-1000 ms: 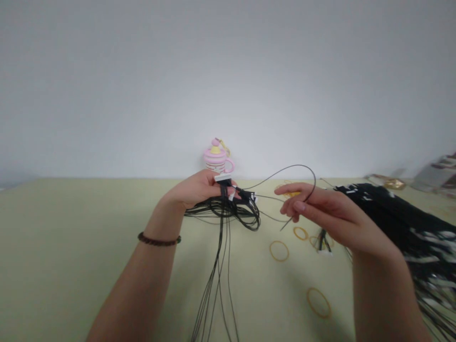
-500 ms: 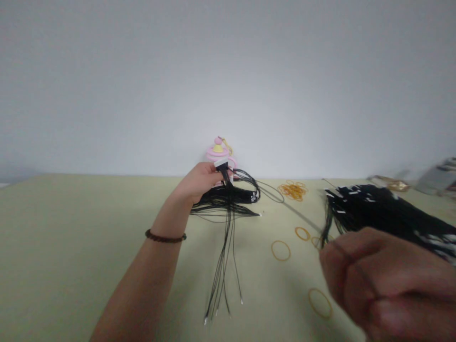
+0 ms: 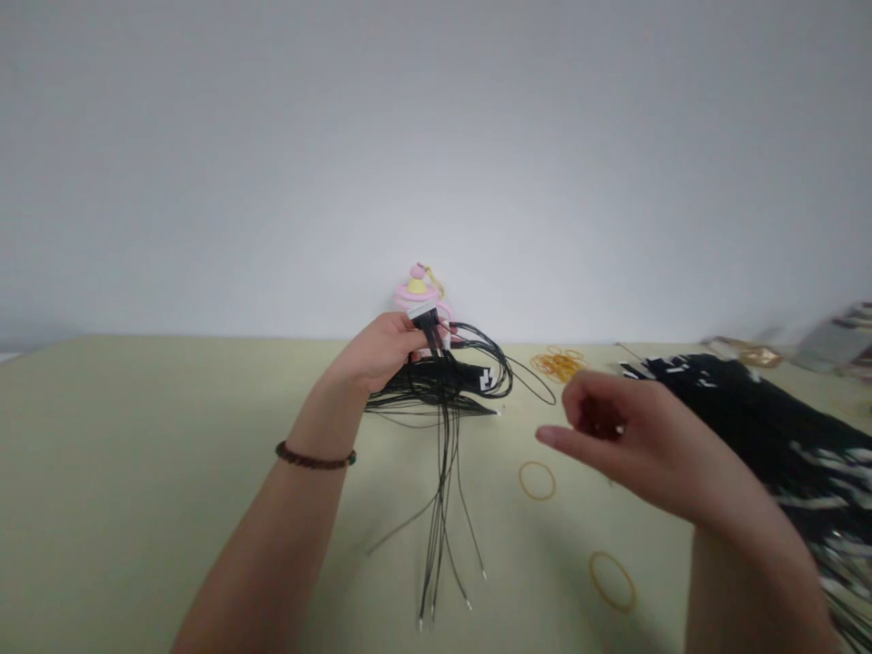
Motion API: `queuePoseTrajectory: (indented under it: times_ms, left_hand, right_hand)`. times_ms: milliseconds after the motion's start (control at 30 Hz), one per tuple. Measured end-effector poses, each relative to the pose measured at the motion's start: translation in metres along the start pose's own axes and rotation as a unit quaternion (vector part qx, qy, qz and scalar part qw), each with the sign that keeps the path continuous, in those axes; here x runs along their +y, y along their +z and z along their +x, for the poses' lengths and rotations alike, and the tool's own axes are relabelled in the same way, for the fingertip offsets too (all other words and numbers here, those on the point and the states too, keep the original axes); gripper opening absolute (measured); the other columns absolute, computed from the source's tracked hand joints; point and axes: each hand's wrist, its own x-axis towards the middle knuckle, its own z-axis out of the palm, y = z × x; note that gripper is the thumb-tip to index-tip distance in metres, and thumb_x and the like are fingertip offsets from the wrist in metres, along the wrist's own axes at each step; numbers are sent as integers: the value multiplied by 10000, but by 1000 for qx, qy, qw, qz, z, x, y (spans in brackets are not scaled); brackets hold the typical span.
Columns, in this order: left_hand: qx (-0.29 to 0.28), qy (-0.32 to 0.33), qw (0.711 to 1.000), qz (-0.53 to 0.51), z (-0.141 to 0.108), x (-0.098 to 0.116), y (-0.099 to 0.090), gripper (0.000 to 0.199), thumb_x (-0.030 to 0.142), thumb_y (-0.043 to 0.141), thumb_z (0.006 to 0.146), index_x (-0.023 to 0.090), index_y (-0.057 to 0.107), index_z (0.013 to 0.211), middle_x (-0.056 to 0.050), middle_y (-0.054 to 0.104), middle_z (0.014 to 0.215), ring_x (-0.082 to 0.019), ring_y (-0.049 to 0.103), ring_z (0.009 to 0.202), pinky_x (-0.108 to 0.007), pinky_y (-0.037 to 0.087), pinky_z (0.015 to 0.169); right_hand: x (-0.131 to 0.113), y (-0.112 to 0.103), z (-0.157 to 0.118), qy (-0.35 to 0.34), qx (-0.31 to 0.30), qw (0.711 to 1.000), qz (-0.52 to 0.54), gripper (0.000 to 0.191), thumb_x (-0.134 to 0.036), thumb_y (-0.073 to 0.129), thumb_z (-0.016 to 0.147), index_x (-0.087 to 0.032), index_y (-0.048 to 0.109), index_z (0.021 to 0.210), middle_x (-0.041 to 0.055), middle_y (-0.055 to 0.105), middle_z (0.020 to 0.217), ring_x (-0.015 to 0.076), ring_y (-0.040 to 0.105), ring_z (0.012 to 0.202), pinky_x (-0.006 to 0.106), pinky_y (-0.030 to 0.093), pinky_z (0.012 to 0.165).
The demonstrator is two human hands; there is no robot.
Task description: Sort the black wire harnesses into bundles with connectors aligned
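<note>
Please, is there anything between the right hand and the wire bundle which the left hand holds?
Nothing visible blocks the right hand from the wire bundle in the left hand; only a thin wire loop juts between them. A rubber band lies nearby on the table.

The pale-green table [image 3: 170, 436] carries yellow rubber bands [image 3: 557, 365] — and a black cable pile [image 3: 749, 422].

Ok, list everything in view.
Table: 1, pale green, foreground
Wall: 1, grey, background
Held wires: several, black, left hand
Connector: 1, white, topping them
Other wires: uncounted, black, below left hand
Mug: 1, pink and yellow, behind left hand
Loose bands: 2, yellow, table's right half
Band pile: 1, orange, table's far side
Wire heap: 1, black, right
Shiny item: 1, gold, behind heap
Blurred item: 1, grey, far right
Bracelet: 1, brown, left wrist
Left hand: 1, bare, centre
Right hand: 1, bare, right
</note>
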Motion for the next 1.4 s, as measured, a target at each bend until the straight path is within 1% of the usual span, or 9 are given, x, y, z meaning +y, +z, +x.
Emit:
queuePoseTrajectory:
  times_ms: [67, 133, 267, 433, 667, 900, 1067, 1200, 1400]
  left_hand:
    - [-5, -7, 1000, 11, 0, 0, 3, 182, 263, 655, 699, 118, 678, 805, -41, 668, 765, -78, 453, 579, -206, 285, 516]
    - [-15, -11, 1000, 20, 0, 0, 8, 171, 265, 654, 703, 124, 683, 794, -36, 667, 761, -76, 450, 583, -204, 266, 507]
    - [-38, -7, 999, 36, -2, 2, 15, 173, 281, 649, 715, 128, 697, 779, -40, 663, 745, -86, 468, 610, -206, 272, 520]
    - [-39, -11, 999, 19, -3, 2, 16, 178, 275, 655, 713, 121, 701, 790, -55, 673, 772, -101, 495, 633, -220, 314, 559]
    - [-81, -35, 990, -108, -8, 8, 14, 162, 236, 755, 616, 121, 661, 681, -31, 653, 686, -112, 557, 646, -221, 385, 599]
    - [-49, -40, 969, -238, -5, 7, 6, 166, 184, 715, 676, 136, 632, 811, -36, 644, 760, -150, 614, 744, -237, 454, 606]
    - [-48, -44, 967, -246, -3, 6, 1, 175, 210, 682, 717, 150, 617, 868, -39, 637, 849, -133, 595, 740, -227, 436, 576]
    - [-30, -57, 961, -268, -3, 11, 3, 159, 191, 659, 738, 179, 589, 881, -11, 621, 840, -127, 595, 761, -219, 405, 561]
    - [-22, -56, 961, -270, -6, 17, 8, 158, 201, 669, 726, 176, 582, 857, -6, 609, 819, -136, 594, 781, -225, 402, 566]
  right_hand:
    - [-2, 0, 2, 5, 123, 992, 25, 338, -486, 658, 724, -192, 610, 884, -4, 599, 658, 92, 490, 509, 212, 367, 463]
    - [-1, 2, 4, -13, 168, 985, 29, 306, -443, 643, 758, -208, 632, 955, 4, 625, 711, 89, 510, 529, 213, 379, 489]
    - [6, 4, 10, -38, 113, 992, 34, 232, -372, 569, 829, -197, 675, 721, -4, 606, 596, 87, 496, 517, 215, 358, 488]
    - [12, -2, 11, -15, 11, 996, 89, 174, -314, 574, 806, -180, 651, 726, -15, 560, 557, 83, 452, 491, 202, 330, 443]
    - [26, 6, 22, 23, 122, 984, 127, 168, -310, 511, 842, -159, 570, 796, -11, 518, 616, 89, 442, 539, 208, 314, 466]
    - [25, 12, 26, 59, 11, 937, 344, 250, -383, 630, 746, -145, 567, 709, -34, 501, 538, 58, 396, 434, 195, 283, 406]
    - [22, 15, 25, 63, -6, 928, 367, 242, -355, 669, 711, -143, 555, 742, -17, 560, 594, 52, 439, 438, 187, 324, 409]
    - [19, 30, 32, 59, -60, 928, 363, 228, -327, 653, 723, -152, 513, 681, -15, 563, 580, 56, 462, 456, 192, 346, 435]
    - [17, 60, 44, 57, -89, 888, 448, 213, -307, 652, 726, -149, 510, 709, -28, 563, 570, 39, 421, 435, 185, 279, 418]
